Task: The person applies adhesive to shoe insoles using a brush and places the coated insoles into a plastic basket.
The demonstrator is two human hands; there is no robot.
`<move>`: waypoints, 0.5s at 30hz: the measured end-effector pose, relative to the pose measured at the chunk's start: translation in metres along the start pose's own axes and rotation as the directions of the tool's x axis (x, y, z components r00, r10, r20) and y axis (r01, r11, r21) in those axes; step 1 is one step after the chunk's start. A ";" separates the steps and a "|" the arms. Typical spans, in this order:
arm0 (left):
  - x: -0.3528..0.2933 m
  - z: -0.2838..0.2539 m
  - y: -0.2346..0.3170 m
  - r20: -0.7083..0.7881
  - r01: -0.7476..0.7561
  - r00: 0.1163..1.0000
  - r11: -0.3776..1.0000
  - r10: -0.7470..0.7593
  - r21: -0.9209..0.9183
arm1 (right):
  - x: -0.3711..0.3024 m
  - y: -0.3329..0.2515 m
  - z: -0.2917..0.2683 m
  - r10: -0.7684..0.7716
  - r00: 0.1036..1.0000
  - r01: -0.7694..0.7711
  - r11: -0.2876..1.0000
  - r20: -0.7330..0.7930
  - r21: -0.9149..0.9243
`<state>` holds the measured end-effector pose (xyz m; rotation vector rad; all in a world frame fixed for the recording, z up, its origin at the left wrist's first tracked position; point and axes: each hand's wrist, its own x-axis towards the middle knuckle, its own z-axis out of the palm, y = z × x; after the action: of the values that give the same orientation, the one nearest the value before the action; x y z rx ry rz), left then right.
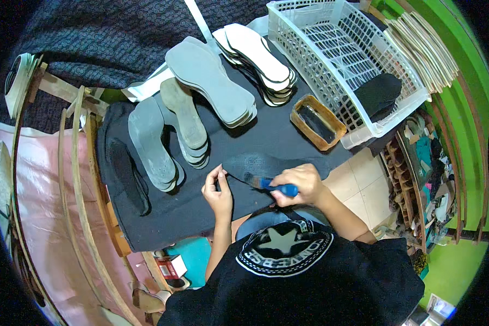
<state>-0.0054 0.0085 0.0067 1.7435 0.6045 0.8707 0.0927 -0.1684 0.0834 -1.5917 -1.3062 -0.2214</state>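
The step in hand looks like brushing a coating onto a black sole (255, 162), which lies at the centre of the frame on the dark cloth (185, 220). The left hand (218, 191) has thumb and fingertips pinched narrow on the sole's left end; the right hand (300, 183) is wrapped round the blue handle of a brush (286, 189), bristles at the sole's lower edge. The next move seems to call for a firm pinch and light strokes along that edge. Right of centre sits a brown tray (303, 128), dark inside, beside a white crate (293, 41) with a black piece (379, 93) in it. Grey soles (209, 79) and white soles (262, 57) are stacked across the top, an olive sole (183, 106) further left, and folded black material (127, 176) at the cloth's left edge. Around this are a patterned curtain (92, 54) upper left, pink sheeting (43, 190) at left, floor tiles (358, 176) right of centre, and a green wall (479, 92) at far right.
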 end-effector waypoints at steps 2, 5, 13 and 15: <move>0.000 0.000 0.000 -0.001 -0.005 1.000 1.000 0.005 -0.007 | -0.002 0.000 0.009 -0.021 0.999 0.021 1.000 0.033 -0.001; -0.002 -0.001 -0.001 -0.011 0.018 1.000 1.000 -0.018 0.002 | -0.001 -0.001 0.001 -0.023 0.999 0.025 0.999 0.049 -0.042; -0.001 -0.002 -0.004 -0.004 0.009 1.000 1.000 -0.009 0.001 | -0.003 0.010 -0.018 0.046 0.998 -0.049 0.994 -0.034 -0.097; -0.001 -0.002 -0.004 0.003 0.001 1.000 1.000 -0.001 -0.003 | 0.003 0.006 -0.011 0.047 0.998 -0.048 0.999 -0.042 -0.023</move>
<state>-0.0076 0.0101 0.0026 1.7420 0.6017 0.8681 0.1031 -0.1740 0.0874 -1.6288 -1.2368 -0.2397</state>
